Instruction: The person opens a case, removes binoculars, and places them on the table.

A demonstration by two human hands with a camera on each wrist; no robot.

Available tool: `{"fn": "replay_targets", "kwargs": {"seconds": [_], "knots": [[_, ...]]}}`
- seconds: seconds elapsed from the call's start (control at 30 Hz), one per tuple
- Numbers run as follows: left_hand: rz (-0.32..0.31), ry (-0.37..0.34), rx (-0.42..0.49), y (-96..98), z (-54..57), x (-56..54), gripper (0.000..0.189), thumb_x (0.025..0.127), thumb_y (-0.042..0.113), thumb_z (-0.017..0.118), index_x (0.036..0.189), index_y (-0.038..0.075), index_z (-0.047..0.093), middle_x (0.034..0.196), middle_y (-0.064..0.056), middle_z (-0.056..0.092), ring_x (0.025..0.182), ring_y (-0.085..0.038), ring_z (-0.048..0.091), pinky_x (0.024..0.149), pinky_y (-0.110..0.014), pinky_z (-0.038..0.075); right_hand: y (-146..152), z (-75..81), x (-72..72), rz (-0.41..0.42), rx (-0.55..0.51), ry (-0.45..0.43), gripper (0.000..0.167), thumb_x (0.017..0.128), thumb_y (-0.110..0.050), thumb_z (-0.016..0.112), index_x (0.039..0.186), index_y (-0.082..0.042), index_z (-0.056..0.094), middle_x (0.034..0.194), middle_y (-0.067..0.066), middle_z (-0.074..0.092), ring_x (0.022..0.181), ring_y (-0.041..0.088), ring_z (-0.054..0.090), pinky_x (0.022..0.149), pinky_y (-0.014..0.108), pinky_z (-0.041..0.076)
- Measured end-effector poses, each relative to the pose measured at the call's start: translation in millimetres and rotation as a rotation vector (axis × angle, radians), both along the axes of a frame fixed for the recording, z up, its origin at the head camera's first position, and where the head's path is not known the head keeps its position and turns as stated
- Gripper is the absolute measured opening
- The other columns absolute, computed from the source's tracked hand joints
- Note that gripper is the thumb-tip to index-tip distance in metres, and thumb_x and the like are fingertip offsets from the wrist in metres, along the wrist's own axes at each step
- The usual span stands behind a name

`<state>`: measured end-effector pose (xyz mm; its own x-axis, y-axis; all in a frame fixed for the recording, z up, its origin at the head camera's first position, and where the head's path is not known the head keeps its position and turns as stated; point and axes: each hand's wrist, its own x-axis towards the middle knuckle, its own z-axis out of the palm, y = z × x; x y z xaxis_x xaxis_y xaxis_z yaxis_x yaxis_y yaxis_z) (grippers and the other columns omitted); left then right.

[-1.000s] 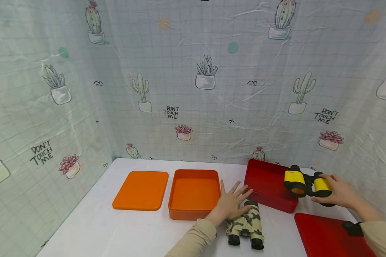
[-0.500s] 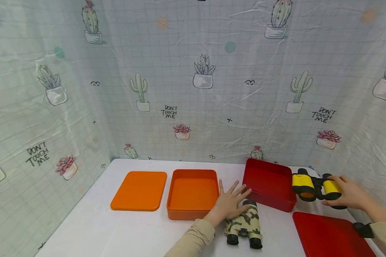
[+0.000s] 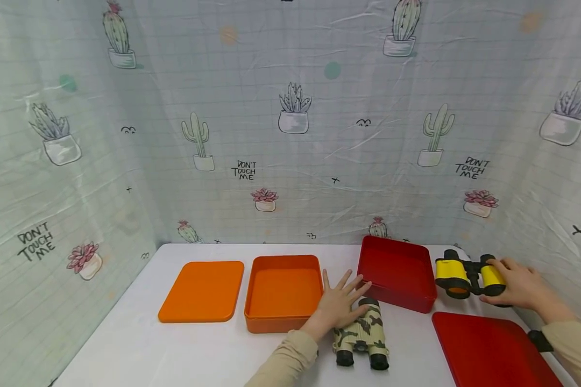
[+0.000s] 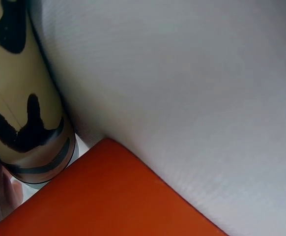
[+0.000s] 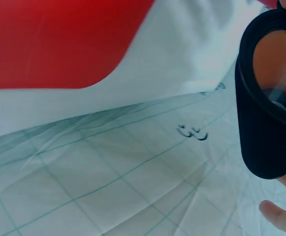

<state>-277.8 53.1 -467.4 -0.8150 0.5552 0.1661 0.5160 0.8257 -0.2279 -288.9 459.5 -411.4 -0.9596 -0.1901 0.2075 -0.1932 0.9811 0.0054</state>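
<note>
My right hand grips the right barrel of yellow-and-black binoculars, just right of the red box. In the right wrist view one dark-rimmed lens of these binoculars shows beside a thumb and fingers. My left hand has its fingers spread straight, reaching between the orange box and the red box. Its thumb side overlaps the upper part of the camouflage binoculars, which lie on the table. Part of their camouflage barrel fills the upper left of the left wrist view.
An orange lid lies flat left of the orange box. The red lid lies at the front right, under the right forearm. Both boxes stand without their lids. A cactus-print curtain encloses the white table at the back and sides.
My right hand has carried the yellow binoculars rightward, from overlapping the red box's edge to beside it. The left hand keeps its place. The head view has turned slightly right.
</note>
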Motion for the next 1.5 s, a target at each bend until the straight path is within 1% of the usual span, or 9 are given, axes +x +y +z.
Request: {"fn": "replay_targets", "kwargs": {"seconds": [0.13,0.23,0.37,0.53,0.73,0.97,1.13,1.4,1.5], "knots": [[0.009,-0.004,-0.007,-1.3,-1.0,-1.5,0.055,0.090,0.059,0.019,0.140,0.042,0.009,0.149,0.015,0.016,0.140,-0.013,0.010,0.103,-0.063,0.014,-0.5,-3.3,-3.6,0.011,0.034,0.019,0.092,0.049,-0.059,0.074,0.111,0.003,0.046,0.103,0.031,0.048,0.085,0.044,0.048,0.075,0.064,0.031],[0.011,0.005,-0.007,-2.4,-2.2,-2.5,0.054,0.090,0.059,0.019,0.140,0.043,0.008,0.149,0.015,0.016,0.140,-0.013,0.011,0.103,-0.063,0.015,-2.0,-4.5,-5.8,0.022,0.062,0.026,0.091,0.049,-0.059,0.074,0.110,0.002,0.046,0.102,0.030,0.049,0.086,0.045,0.049,0.077,0.068,0.030],[0.007,0.009,0.000,-3.6,-3.0,-2.9,0.054,0.090,0.059,0.019,0.140,0.043,0.008,0.149,0.015,0.017,0.139,-0.014,0.011,0.102,-0.064,0.015,-4.0,-7.4,-8.8,0.034,0.095,0.010,0.090,0.049,-0.058,0.074,0.110,0.002,0.048,0.104,0.030,0.049,0.088,0.048,0.049,0.080,0.073,0.026],[0.002,0.001,0.009,-4.2,-2.1,-1.4,0.053,0.090,0.058,0.020,0.140,0.043,0.008,0.149,0.014,0.017,0.140,-0.014,0.011,0.102,-0.064,0.014,-3.5,-13.6,-11.0,0.035,0.118,0.004,0.091,0.047,-0.058,0.075,0.110,0.002,0.050,0.105,0.030,0.050,0.090,0.050,0.046,0.080,0.076,0.023],[0.008,0.008,-0.007,-4.0,-3.4,-1.3,0.053,0.090,0.059,0.017,0.140,0.044,0.005,0.149,0.016,0.016,0.140,-0.013,0.010,0.103,-0.063,0.014,-1.8,-20.6,-13.3,0.040,0.105,0.009,0.092,0.046,-0.061,0.074,0.111,0.000,0.050,0.106,0.028,0.051,0.090,0.045,0.046,0.076,0.073,0.027],[0.011,0.015,-0.012,-5.0,-1.5,-0.9,0.053,0.090,0.059,0.017,0.140,0.044,0.005,0.149,0.015,0.016,0.140,-0.013,0.011,0.103,-0.063,0.015,-1.2,-23.2,-17.7,0.033,0.075,-0.038,0.092,0.048,-0.056,0.076,0.114,0.001,0.048,0.110,0.032,0.048,0.093,0.049,0.046,0.075,0.075,0.024],[0.001,0.021,-0.008,-3.5,-1.0,-0.1,0.053,0.090,0.059,0.018,0.140,0.044,0.006,0.149,0.015,0.018,0.140,-0.013,0.011,0.103,-0.063,0.015,2.7,-24.4,-19.3,0.027,0.102,-0.053,0.092,0.048,-0.058,0.075,0.114,0.001,0.049,0.110,0.032,0.049,0.091,0.047,0.044,0.074,0.073,0.026],[-0.009,0.012,0.004,-0.7,-5.6,-1.5,0.053,0.090,0.059,0.017,0.140,0.044,0.005,0.149,0.015,0.017,0.140,-0.013,0.010,0.103,-0.064,0.013,5.6,-26.0,-20.0,0.010,0.133,-0.081,0.093,0.047,-0.061,0.074,0.112,-0.001,0.050,0.108,0.030,0.052,0.091,0.043,0.046,0.073,0.071,0.028],[-0.012,0.018,0.006,-0.8,-6.7,-2.1,0.053,0.090,0.059,0.017,0.140,0.044,0.005,0.149,0.015,0.017,0.140,-0.014,0.010,0.103,-0.064,0.014,5.9,-26.1,-20.0,0.009,0.157,-0.094,0.092,0.047,-0.061,0.074,0.112,-0.001,0.051,0.106,0.030,0.053,0.091,0.045,0.046,0.072,0.072,0.029]]}}
